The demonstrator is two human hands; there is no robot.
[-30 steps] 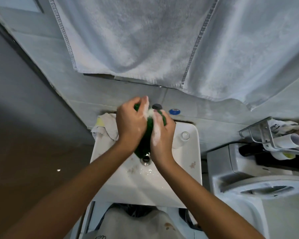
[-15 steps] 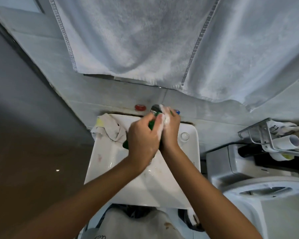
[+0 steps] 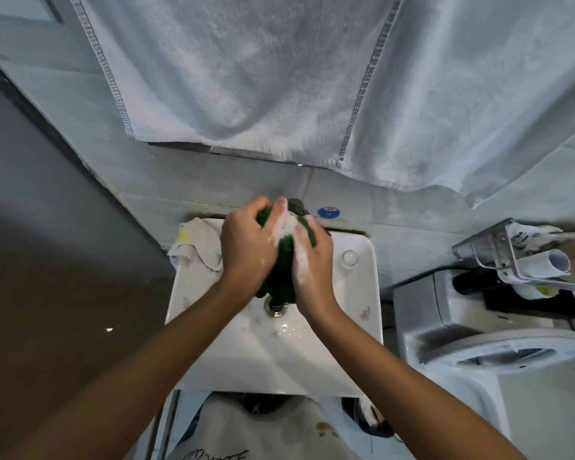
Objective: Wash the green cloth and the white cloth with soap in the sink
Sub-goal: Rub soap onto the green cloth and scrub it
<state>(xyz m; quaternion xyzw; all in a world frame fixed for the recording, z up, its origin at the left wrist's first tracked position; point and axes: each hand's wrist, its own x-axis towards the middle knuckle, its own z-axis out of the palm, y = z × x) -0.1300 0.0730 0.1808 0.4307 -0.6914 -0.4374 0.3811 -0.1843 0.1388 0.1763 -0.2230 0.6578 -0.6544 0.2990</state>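
The green cloth (image 3: 281, 270) is bunched between my two hands above the white sink (image 3: 273, 356). My left hand (image 3: 246, 247) grips its left side with curled fingers. My right hand (image 3: 309, 260), white with soap foam, grips its right side. The cloth's lower end hangs just over the metal drain (image 3: 276, 308). The white cloth (image 3: 196, 247) lies crumpled on the sink's back left corner, beside my left hand. The tap (image 3: 296, 205) shows just behind my fingertips.
A large white towel (image 3: 279, 78) hangs on the wall above the sink. A blue knob (image 3: 328, 212) sits on the wall by the tap. A toilet (image 3: 485, 346) stands to the right, with a metal rack (image 3: 512, 257) of paper rolls above it.
My hands and the green cloth moved back left and apart from where they were pressed together near the tap. The cloth now hangs down longer over the drain; the red knob is hidden again.
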